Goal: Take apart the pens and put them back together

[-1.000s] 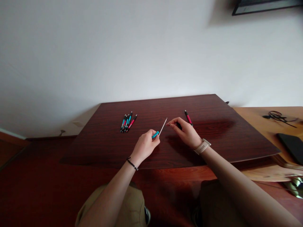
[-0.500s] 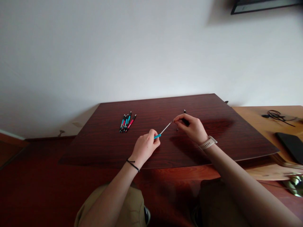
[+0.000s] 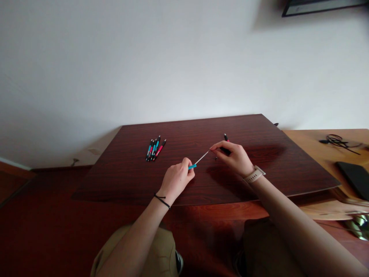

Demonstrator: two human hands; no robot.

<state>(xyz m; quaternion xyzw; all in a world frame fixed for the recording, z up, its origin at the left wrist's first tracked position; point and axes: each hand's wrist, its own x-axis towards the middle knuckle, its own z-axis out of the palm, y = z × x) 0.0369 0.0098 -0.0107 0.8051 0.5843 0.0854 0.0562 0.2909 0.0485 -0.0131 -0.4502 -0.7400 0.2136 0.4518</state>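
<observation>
"Which way does the white refill point(image 3: 202, 157) lie from your grip?"

"From my left hand point(image 3: 178, 179) it slants away and rightward to my right hand point(image 3: 236, 157), its long axis bridging the gap."

"And what does each hold?"

"My left is closed on the blue barrel point(image 3: 192, 166), at the refill's near end. My right curls round a black piece point(image 3: 225, 151), thumb and forefinger meeting at the far tip; whether they pinch something tiny there, I can't tell."
</observation>
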